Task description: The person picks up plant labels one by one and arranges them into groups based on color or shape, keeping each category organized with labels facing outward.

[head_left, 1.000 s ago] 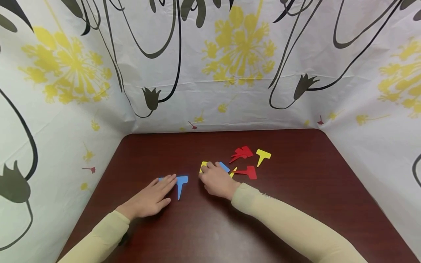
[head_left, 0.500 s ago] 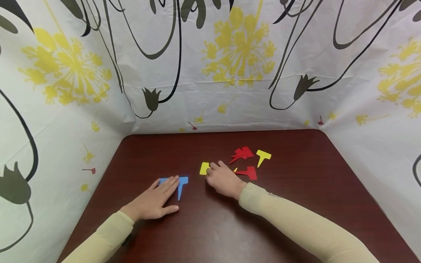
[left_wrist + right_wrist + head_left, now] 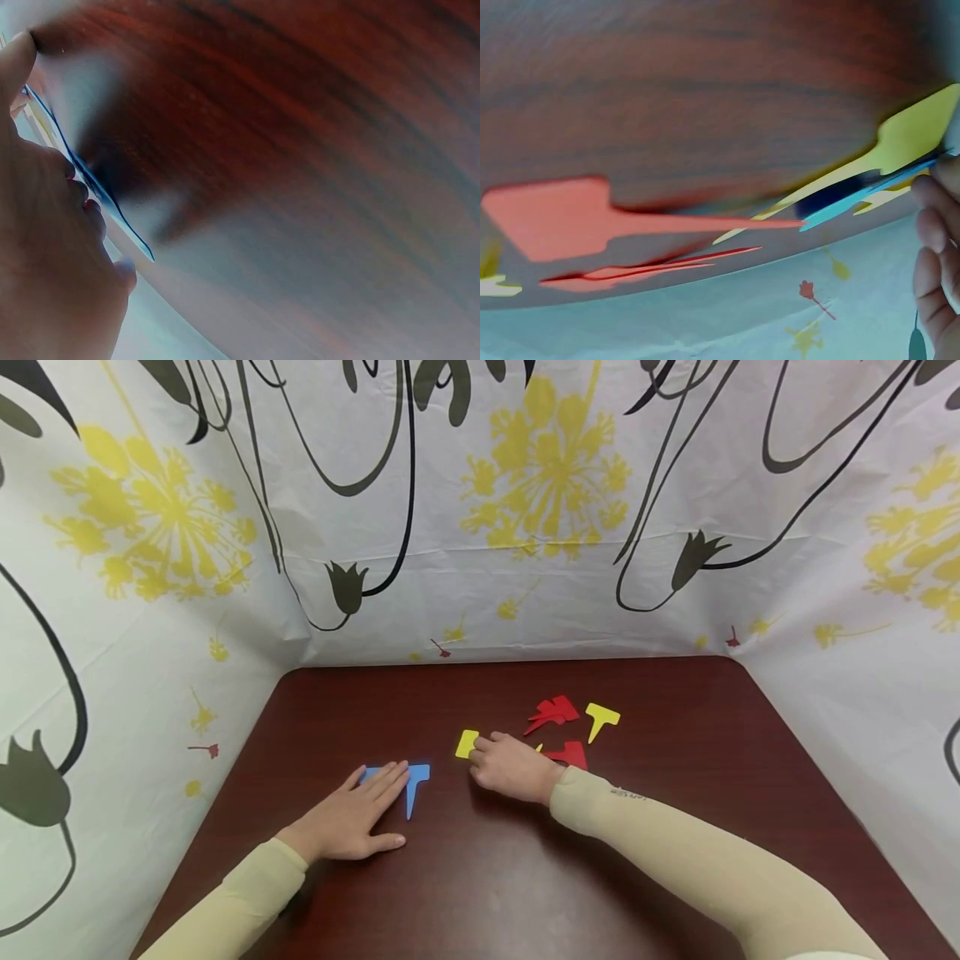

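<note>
Right hand (image 3: pixel 517 770) shifts right, baring more of a yellow tag (image 3: pixel 467 743)

Since a second ago, it has slid a little to the right, and the yellow tag shows more fully beside its fingertips. Its fingers are curled. From the right wrist, a blue tag (image 3: pixel 862 199) runs up to the fingertips, just beside a second yellow tag (image 3: pixel 919 135); whether the blue one is pinched or only touched, I cannot tell.

Flat, with fingers straight and thumb spread, the left hand (image 3: pixel 341 827) rests across another blue tag (image 3: pixel 417 772), whose stem points toward the person. Blue shows left of the fingers too, but they hide whether it is the same piece.

On the brown table (image 3: pixel 480 893), past the right hand, lie a red tag (image 3: pixel 572 752), a small red pile (image 3: pixel 553 710) and, farthest right, a third yellow tag (image 3: pixel 602 717).
</note>
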`<action>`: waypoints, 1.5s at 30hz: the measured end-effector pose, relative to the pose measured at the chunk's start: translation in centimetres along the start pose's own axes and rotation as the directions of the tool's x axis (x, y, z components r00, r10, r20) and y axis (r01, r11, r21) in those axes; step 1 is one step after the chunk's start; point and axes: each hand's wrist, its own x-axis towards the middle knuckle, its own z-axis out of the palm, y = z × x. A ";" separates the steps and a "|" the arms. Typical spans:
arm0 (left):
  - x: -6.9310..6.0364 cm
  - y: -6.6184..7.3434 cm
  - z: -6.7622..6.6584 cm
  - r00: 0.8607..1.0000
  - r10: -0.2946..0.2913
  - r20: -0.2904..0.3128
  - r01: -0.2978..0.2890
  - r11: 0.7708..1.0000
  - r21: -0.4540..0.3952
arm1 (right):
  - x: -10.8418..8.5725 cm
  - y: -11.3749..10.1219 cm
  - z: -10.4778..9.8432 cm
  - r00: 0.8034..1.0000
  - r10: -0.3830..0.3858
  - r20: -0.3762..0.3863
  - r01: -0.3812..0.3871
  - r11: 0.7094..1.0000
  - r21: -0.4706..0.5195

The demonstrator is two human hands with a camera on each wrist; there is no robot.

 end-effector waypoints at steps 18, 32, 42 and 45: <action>0.1 0.0 0.1 1.000 0.013 0.014 -0.013 1.000 -0.004 | 0.5 2.0 1.8 0.997 -0.044 -0.067 0.056 0.980 0.190; 0.2 -0.1 0.0 0.999 0.004 0.035 -0.004 1.000 -0.013 | 0.2 2.6 1.0 0.976 0.166 -0.143 -0.117 0.946 0.301; 0.2 -0.2 0.3 0.999 0.012 0.031 -0.012 1.000 -0.009 | 0.5 2.5 -1.0 0.954 0.261 -0.150 -0.138 0.822 0.553; 0.1 -0.1 0.2 1.000 0.010 0.029 -0.010 1.000 -0.013 | 0.6 2.3 -1.5 0.945 0.294 -0.143 -0.149 0.777 0.611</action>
